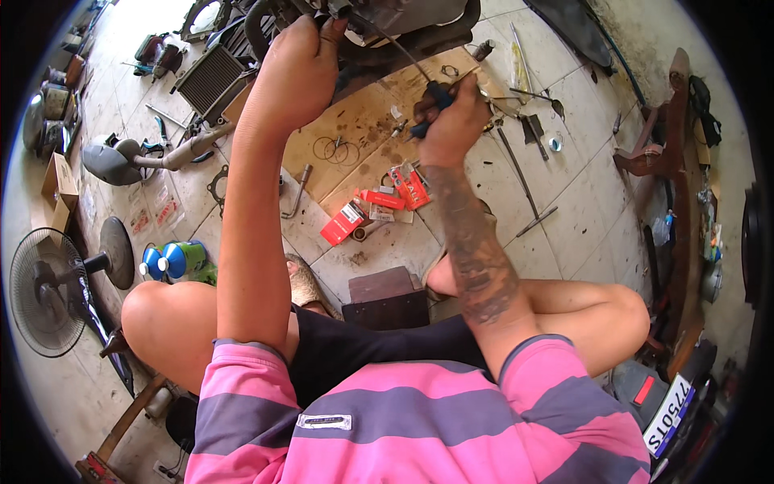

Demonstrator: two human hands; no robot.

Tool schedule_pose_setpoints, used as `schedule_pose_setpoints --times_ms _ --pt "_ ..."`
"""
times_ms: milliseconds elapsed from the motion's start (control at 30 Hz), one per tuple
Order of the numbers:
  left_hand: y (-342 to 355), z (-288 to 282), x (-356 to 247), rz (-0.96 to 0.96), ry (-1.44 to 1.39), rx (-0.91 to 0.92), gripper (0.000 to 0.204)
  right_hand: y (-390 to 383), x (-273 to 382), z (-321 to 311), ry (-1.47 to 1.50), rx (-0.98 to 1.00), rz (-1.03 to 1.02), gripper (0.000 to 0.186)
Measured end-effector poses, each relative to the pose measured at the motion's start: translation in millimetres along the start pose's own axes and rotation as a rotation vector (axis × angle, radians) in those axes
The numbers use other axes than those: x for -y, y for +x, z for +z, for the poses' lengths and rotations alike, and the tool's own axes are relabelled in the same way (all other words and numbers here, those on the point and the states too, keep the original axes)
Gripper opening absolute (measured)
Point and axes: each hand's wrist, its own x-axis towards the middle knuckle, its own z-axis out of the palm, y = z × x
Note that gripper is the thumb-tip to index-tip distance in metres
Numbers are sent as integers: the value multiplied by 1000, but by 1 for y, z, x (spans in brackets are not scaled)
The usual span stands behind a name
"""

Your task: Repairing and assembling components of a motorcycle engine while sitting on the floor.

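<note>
My right hand (455,121) is closed around the dark handle of a screwdriver (440,94). Its long thin shaft slants up and left to the underside of a dark engine (419,20) at the top edge. There my left hand (302,73) is raised beside a hose and a round fitting (343,11). The left fingers are bent and pressed together against the engine, and what they grip is hidden behind them. Below the engine lies a stained cardboard sheet (322,161) with thin rings (337,151) on it. Red small boxes (345,223) sit at its near edge.
At left are a radiator (208,83), a muffler pipe (173,160), blue-capped bottles (184,260) and a standing fan (47,278). Metal rods (518,173) and small tools lie right of the cardboard. A brown wooden frame (677,153) stands along the right side.
</note>
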Motion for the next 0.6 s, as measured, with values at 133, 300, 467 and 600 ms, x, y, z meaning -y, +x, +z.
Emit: schedule_pose_setpoints --times_ms 133,300,467,600 --pt "0 -2 -2 84 46 -69 36 -10 -15 2 48 -47 35 37" --pt "2 -11 -4 163 64 32 28 -14 -35 6 172 -53 82 35" --pt "6 -16 -2 42 181 127 26 -26 -51 24 268 -155 157 36" --pt "9 -19 -6 146 146 52 38 -9 -41 12 218 -89 137 39"
